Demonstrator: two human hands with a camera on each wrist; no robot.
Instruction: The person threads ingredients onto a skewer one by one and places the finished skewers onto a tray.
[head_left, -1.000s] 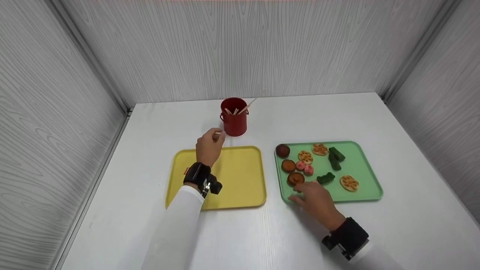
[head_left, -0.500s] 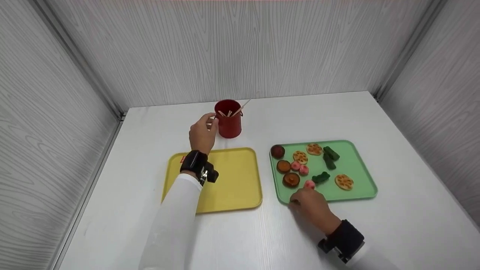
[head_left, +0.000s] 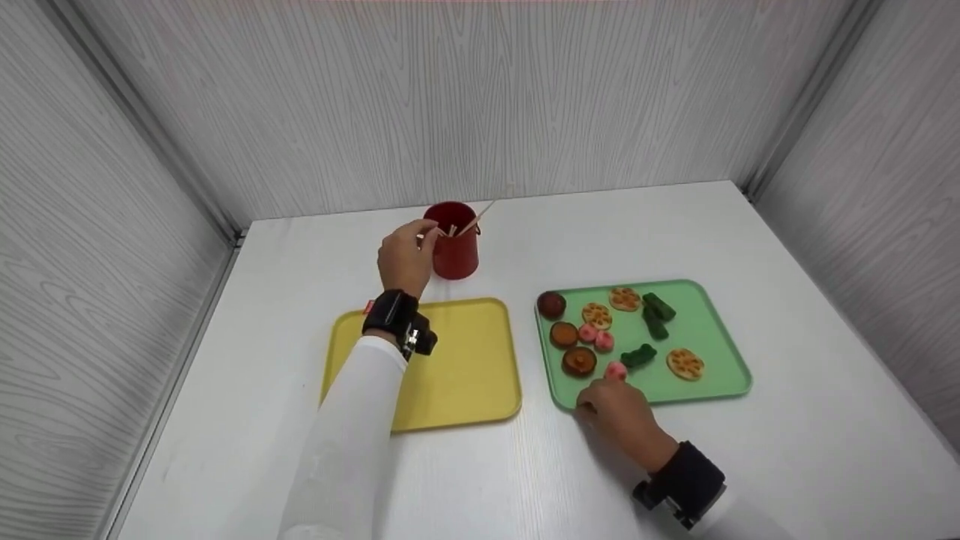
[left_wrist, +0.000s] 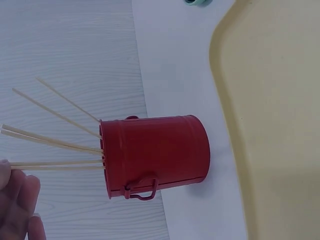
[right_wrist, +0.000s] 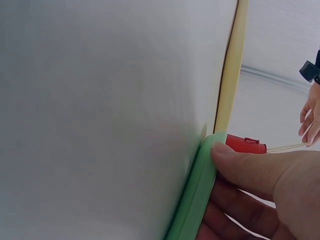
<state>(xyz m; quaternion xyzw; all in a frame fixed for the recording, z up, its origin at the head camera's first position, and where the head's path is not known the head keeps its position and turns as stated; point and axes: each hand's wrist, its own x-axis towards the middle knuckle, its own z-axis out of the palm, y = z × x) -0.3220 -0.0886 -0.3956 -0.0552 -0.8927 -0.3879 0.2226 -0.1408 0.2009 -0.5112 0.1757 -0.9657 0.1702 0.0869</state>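
My left hand (head_left: pixel 405 259) is at the left side of the red bucket (head_left: pixel 455 256), pinching thin wooden skewers (left_wrist: pixel 60 165) by their upper ends. Their lower ends are inside the bucket, where several more skewers (left_wrist: pixel 57 112) lean out. With thumb and curled fingers, my right hand (head_left: pixel 619 416) holds the near-left rim of the green tray (right_wrist: pixel 197 192). Just beyond its knuckles lies a pink piece of toy food (head_left: pixel 616 370). A brown mushroom piece (head_left: pixel 579 361) and a dark green piece (head_left: pixel 638 355) lie close by on the tray.
A yellow tray (head_left: pixel 469 375) lies under my left forearm, left of the green one. Lotus root slices (head_left: pixel 685 364), green pieces (head_left: pixel 655 315) and a dark red ball (head_left: pixel 551 304) also lie on the green tray. Wood-grain panels (head_left: pixel 480 97) enclose the table.
My left hand has reached forward to the skewers in the bucket and pinched them. My right hand has drawn back from beside the mushroom piece to the green tray's near rim.
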